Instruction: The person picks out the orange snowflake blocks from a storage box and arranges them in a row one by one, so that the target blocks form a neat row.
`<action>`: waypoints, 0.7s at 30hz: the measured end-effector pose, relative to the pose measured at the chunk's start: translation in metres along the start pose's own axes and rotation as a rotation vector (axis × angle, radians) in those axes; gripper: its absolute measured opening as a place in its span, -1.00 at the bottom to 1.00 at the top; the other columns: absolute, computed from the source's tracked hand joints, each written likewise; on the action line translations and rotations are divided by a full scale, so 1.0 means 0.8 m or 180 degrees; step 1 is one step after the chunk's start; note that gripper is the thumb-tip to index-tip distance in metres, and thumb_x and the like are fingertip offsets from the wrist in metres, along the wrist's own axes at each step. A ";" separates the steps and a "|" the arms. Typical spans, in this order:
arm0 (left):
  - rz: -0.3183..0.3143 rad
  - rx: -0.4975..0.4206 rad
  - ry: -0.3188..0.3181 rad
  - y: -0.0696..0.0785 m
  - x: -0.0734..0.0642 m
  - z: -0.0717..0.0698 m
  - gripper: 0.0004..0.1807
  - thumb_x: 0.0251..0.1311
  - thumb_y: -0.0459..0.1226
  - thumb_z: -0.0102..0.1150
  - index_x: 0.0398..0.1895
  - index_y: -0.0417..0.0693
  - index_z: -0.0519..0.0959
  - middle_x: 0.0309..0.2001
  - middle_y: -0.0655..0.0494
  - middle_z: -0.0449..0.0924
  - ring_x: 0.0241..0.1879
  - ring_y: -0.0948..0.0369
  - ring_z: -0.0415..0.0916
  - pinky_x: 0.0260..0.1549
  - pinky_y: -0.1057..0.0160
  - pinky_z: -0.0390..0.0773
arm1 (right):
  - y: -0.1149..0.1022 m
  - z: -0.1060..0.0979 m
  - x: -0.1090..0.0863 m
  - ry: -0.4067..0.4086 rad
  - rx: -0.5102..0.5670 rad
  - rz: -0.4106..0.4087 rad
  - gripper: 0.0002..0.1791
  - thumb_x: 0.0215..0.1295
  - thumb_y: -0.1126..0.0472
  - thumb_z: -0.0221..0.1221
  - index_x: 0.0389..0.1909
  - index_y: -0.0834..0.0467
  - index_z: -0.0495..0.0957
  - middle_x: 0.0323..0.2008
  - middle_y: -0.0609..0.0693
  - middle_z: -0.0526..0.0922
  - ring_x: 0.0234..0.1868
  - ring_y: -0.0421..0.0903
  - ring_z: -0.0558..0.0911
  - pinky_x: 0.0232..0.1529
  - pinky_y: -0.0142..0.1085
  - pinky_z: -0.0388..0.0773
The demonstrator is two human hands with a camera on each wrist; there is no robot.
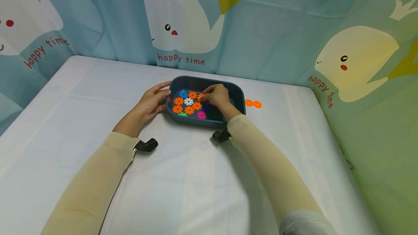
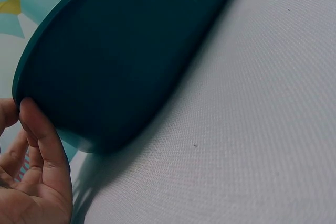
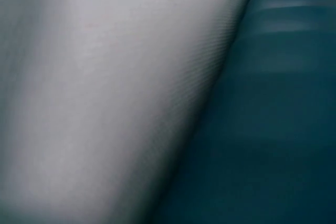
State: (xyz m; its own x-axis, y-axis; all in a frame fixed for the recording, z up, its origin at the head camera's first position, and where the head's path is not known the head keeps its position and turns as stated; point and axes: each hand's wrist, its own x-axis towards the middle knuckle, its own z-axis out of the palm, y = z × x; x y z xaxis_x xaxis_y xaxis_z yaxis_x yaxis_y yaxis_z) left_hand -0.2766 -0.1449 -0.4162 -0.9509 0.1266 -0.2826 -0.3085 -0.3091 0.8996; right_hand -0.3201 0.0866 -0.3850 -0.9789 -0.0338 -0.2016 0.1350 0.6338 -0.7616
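A dark teal plastic tub (image 1: 212, 123) stands on the table, with several flat, notched snowflake discs lying in it. My left hand (image 1: 150, 101) holds the tub's left end; in the left wrist view, thumb and fingers pinch its rim (image 2: 19, 72). Inside the tub, the fingertips of my right hand (image 1: 218, 96) pinch an orange snowflake disc (image 1: 200, 97), partly covered by them. Close by are a white disc (image 1: 188, 101), a blue disc (image 1: 183, 94) and a pink disc (image 1: 201, 115). The right wrist view shows only the tub's outer wall (image 3: 273, 129), not the hand.
Two orange discs (image 1: 253, 103) lie together on the white tablecloth (image 1: 196, 177), just right of the tub. A curtain (image 1: 271, 35) printed with whales hangs behind the table and along its sides. A black wrist camera (image 1: 147, 145) sticks out from the left sleeve.
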 end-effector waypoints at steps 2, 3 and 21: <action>-0.0007 0.0005 0.0003 0.000 0.000 0.000 -0.44 0.41 -0.26 0.10 0.45 0.14 0.31 0.07 0.06 0.43 -0.27 0.27 0.52 -0.51 0.46 0.57 | 0.000 -0.002 -0.001 -0.0026 0.0014 0.0015 -0.80 0.16 0.33 0.38 -0.19 0.27 0.68 -0.15 0.17 0.71 -0.22 0.01 0.73 -0.17 -0.29 0.68; -0.0011 0.0006 0.0004 0.000 0.000 0.000 -0.44 0.41 -0.26 0.10 0.45 0.15 0.31 0.06 0.06 0.44 -0.27 0.27 0.52 -0.51 0.46 0.57 | -0.001 -0.003 -0.001 -0.0031 -0.0002 0.0023 -0.80 0.16 0.32 0.38 -0.19 0.27 0.68 -0.14 0.16 0.71 -0.22 0.00 0.73 -0.17 -0.30 0.67; -0.0016 0.0013 -0.0009 -0.001 0.002 0.000 -0.45 0.42 -0.26 0.08 0.45 0.16 0.30 0.12 0.04 0.43 -0.25 0.27 0.53 -0.51 0.45 0.58 | 0.003 -0.018 -0.001 -0.0359 0.0191 0.0037 -0.78 0.22 0.36 0.31 -0.11 0.33 0.66 -0.11 0.21 0.70 -0.22 -0.02 0.71 -0.13 -0.29 0.67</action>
State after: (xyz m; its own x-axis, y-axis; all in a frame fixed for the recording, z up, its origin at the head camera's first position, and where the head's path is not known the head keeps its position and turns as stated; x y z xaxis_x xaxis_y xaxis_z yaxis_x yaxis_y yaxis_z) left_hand -0.2777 -0.1448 -0.4170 -0.9492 0.1309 -0.2863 -0.3133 -0.3046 0.8995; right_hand -0.3212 0.0991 -0.3775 -0.9542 -0.1154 -0.2762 0.1586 0.5875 -0.7936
